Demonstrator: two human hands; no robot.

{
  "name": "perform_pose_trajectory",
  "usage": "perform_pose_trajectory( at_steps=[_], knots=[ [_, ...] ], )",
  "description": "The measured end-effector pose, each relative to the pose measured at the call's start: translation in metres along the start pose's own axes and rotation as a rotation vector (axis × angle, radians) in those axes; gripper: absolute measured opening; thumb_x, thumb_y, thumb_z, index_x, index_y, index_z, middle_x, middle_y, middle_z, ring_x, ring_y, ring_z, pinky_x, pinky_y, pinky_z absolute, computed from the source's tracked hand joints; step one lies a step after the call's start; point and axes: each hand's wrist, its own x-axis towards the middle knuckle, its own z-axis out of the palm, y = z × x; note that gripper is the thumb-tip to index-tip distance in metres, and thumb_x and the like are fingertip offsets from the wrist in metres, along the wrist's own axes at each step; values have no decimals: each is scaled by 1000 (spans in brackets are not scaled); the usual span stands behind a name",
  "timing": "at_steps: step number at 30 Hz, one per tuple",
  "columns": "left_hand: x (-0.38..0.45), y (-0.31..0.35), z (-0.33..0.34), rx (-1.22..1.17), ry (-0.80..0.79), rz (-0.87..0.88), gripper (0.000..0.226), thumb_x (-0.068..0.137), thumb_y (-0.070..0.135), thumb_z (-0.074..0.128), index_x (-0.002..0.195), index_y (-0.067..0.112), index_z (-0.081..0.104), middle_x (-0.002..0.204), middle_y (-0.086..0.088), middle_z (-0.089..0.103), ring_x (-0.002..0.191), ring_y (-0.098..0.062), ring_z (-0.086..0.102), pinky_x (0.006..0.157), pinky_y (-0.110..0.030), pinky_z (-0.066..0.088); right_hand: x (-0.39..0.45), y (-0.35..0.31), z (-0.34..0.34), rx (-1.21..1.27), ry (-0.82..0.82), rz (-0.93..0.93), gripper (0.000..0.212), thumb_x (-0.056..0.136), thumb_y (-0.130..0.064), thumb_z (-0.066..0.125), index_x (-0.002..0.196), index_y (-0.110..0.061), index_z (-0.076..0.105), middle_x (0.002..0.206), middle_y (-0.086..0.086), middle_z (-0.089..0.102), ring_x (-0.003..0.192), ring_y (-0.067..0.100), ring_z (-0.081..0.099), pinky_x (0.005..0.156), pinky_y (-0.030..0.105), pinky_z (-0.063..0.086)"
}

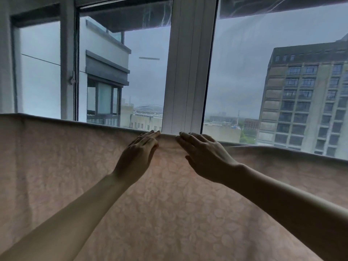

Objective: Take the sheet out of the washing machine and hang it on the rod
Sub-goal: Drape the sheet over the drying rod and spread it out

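Straight fingers point(150, 135) of the left hand point(136, 159) and those of the right hand point(204, 157) lie flat on the top fold of the pale leaf-patterned sheet point(169, 213), gripping nothing, a small gap of cloth between them. The sheet hangs below and to both sides of the fingers; the rod under the fold is hidden, presumably there. Beyond the fingertips stands a white window frame point(188, 72), then grey buildings point(305, 102). No writing is legible.

The draped sheet point(169, 204) walls off everything below its top edge (window frame point(190, 63) close behind).
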Motion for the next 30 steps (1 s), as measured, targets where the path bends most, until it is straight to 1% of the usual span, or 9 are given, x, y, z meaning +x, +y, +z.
perform_pose_trajectory(
  at_steps=[3,5,7,9,12,17,21,25,30],
  knots=[
    [1,-3,-1,-8,-11,-29,14,95,15,53,101,9,64,135,-8,56,129,-21,49,107,-35,41,9,-6,11,-19,-19,-25,63,84,-26,63,142,-16,41,147,11,42,123,30,51,93,46,48],
    [3,-7,-1,-10,-24,-43,14,95,17,53,102,12,64,136,-6,56,130,-18,47,107,-31,39,15,-9,17,-42,-11,-29,65,82,-27,64,142,-17,41,147,11,40,118,31,52,87,44,50],
    [6,-14,-3,-15,-45,-52,15,96,21,51,100,14,63,135,-3,56,130,-16,48,108,-32,40,20,-11,23,-64,-7,-27,63,81,-28,66,140,-19,45,147,11,41,113,31,54,82,42,49],
    [8,-23,-7,-22,-58,-83,17,97,25,48,102,16,62,131,-2,59,124,-16,53,102,-35,45,24,-14,28,-95,-5,-25,61,79,-30,67,137,-23,48,147,11,40,111,32,53,80,43,47],
    [10,-43,-16,-16,-53,-158,20,98,23,48,113,16,59,117,-1,66,110,-17,60,91,-34,51,29,-16,36,-138,-14,-26,62,78,-30,67,136,-25,49,148,12,40,109,33,54,79,45,47],
    [12,-92,-28,107,-115,-243,34,99,16,43,131,17,54,132,-2,58,122,-19,53,102,-37,45,50,-26,44,-127,-17,-48,61,82,-28,63,140,-26,44,149,13,38,110,33,54,80,45,48],
    [14,-131,-37,193,-158,-273,38,99,10,41,135,15,51,134,-6,56,124,-22,50,104,-41,43,71,-44,53,-127,-33,-47,64,85,-28,58,145,-26,36,152,12,32,115,33,50,84,44,46],
    [14,-162,-46,221,-158,-225,32,98,13,46,129,12,58,128,-9,61,119,-24,53,98,-43,46,90,-57,61,-132,-46,-46,65,86,-28,54,147,-24,32,153,10,30,112,31,50,83,42,44],
    [14,-182,-57,232,-49,-94,16,87,11,65,101,6,73,101,-9,72,93,-24,65,81,-38,55,113,-69,68,-86,-27,-18,66,86,-28,56,147,-21,32,149,10,38,102,29,57,78,40,49]
  ],
)
